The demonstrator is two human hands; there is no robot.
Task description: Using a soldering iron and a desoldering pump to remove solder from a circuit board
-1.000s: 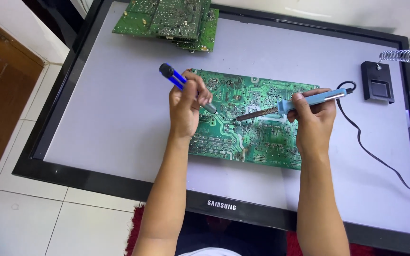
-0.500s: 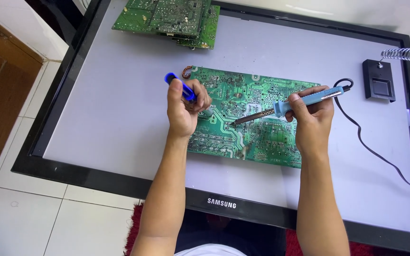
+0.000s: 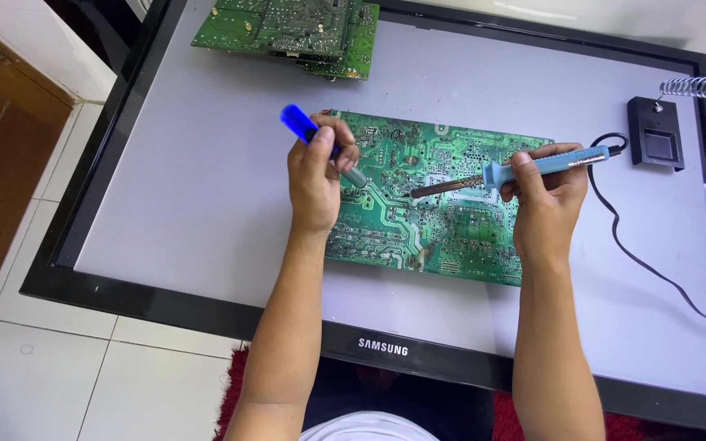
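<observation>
Gripping the blue-handled soldering iron point(image 3: 533, 167) in my right hand point(image 3: 545, 200) and blue desoldering pump point(image 3: 320, 143) in my left hand point(image 3: 316, 184), both over the green circuit board point(image 3: 439, 204), I risk scorching traces by lingering.

We see a matt grey screen point(image 3: 206, 188) in a glossy black plastic frame point(image 3: 165, 298), a green board point(image 3: 443, 204) with shiny metal dots, perhaps solder, and a blue plastic handle point(image 3: 553, 163).
</observation>
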